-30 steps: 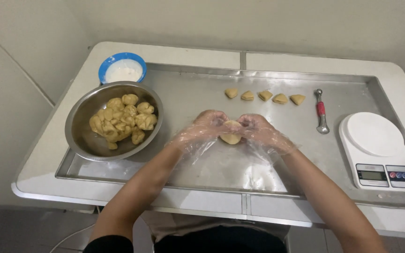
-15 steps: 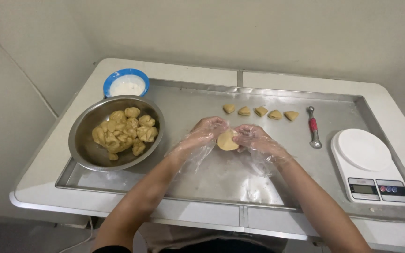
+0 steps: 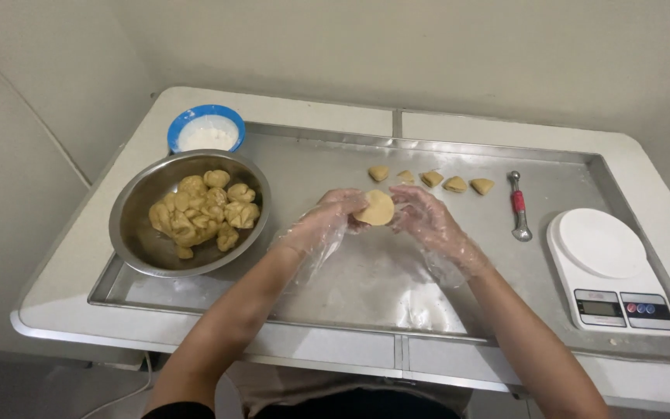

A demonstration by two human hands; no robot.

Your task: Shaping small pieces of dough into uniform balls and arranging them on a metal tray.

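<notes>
While held, dough disc [image 3: 376, 208] pale, round, seemingly flat.

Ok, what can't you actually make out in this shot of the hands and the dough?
Head view only:
- Underside of the dough disc: hidden by left hand and right hand.
- Scale display: too small to read.
- Bowl bottom: covered by dough pieces.
- Elbows: cut off by bottom edge.

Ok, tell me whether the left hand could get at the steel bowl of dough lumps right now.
Probably yes, once freed. The left hand, in a clear plastic glove, holds the flat round dough disc together with the right hand. The round steel bowl of dough lumps sits just to its left, with only bare tray between.
</notes>
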